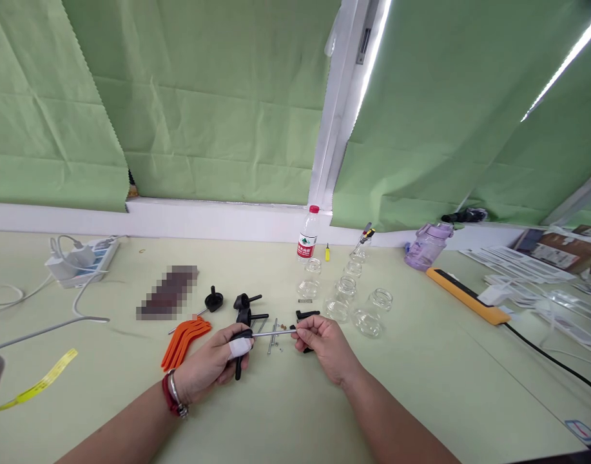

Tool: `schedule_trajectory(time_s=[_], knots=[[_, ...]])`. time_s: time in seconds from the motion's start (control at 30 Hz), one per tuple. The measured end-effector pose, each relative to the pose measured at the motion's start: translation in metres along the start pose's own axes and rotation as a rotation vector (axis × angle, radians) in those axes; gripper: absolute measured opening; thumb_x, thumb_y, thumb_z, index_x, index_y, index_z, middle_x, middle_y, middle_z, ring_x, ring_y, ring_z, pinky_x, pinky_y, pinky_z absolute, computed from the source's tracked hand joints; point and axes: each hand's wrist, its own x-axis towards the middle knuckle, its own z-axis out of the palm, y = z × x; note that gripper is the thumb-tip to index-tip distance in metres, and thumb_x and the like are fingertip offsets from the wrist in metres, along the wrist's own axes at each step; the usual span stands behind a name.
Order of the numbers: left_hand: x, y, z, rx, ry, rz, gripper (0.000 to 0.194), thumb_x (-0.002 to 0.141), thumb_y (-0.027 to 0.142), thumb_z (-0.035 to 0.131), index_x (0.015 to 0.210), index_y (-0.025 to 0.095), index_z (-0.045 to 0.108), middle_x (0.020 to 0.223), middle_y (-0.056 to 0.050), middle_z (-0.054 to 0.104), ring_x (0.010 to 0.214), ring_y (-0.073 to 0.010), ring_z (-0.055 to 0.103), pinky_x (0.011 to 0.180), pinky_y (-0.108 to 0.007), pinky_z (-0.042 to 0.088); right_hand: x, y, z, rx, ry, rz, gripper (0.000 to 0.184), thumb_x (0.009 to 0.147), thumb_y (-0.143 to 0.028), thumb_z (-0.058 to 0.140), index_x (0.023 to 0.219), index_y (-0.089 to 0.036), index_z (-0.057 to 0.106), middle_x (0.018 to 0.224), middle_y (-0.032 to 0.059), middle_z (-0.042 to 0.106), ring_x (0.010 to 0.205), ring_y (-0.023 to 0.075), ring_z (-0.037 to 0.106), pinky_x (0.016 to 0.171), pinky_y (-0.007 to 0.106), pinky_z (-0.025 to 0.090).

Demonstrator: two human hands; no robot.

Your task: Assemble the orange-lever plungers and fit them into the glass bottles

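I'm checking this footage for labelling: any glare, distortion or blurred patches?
Head view: bright streaks along the green blinds, upper right; head view: wide-angle look, window frame slanting; head view: pixelated patch hiding something beyond the orange parts; head view: clear jars faint against the table; head view: left hand and right hand without obvious motion smear.

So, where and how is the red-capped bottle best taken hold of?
I would grip the bottle around its upper body, below the red cap, from the left: it stands upright, with a glass jar in front and a yellow tool on the right.
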Motion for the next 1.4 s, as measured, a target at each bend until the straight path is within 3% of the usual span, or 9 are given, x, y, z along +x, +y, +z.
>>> schedule_trajectory(time_s=[0.37,0.77,1.1,1.4], knots=[[0.0,0.0,0.002,-0.003,-0.003,-0.033,0.036,0.079,0.045,0.058,0.103,0.021,0.048,0.061,0.005,0.06,0.035,-0.0035,0.025,0.041,-0.021,0.016,0.0,0.005,-0.001,-0.169,0.001,-0.013,0.026,0.079,-0.043,0.06,0.071,-0.018,0.055,0.067,0.0011,0.064,0.055,0.0112,0.052,0.059,0.027,0.042],[0.0,0.001,0.002,0.023,0.001,-0.021,0.031,0.077,0.047,0.058,0.092,0.021,0.049,0.061,0.005,0.059,0.035,-0.0036,0.027,0.041,-0.021,0.016,-0.002,0.009,0.007,-0.162,0.025,-0.051,0.029,0.083,-0.045,0.054,0.07,-0.019,0.05,0.068,-0.0007,0.062,0.054,0.0109,0.052,0.06,0.027,0.043],[0.0,0.0,0.001,-0.01,-0.026,0.01,0.026,0.083,0.044,0.055,0.091,0.021,0.046,0.062,0.005,0.059,0.036,-0.0032,0.027,0.041,-0.021,0.016,0.001,0.015,0.008,0.057,0.04,-0.006,0.029,0.079,-0.044,0.064,0.073,-0.018,0.053,0.073,0.002,0.064,0.058,0.0108,0.055,0.064,0.028,0.045],[0.002,-0.002,0.0,0.018,-0.024,-0.011,0.027,0.082,0.044,0.055,0.093,0.021,0.045,0.063,0.005,0.06,0.035,-0.0031,0.027,0.04,-0.021,0.017,0.0,0.013,0.008,-0.085,0.015,-0.017,0.031,0.085,-0.045,0.054,0.07,-0.018,0.05,0.068,-0.0003,0.061,0.051,0.0091,0.051,0.057,0.026,0.043]])
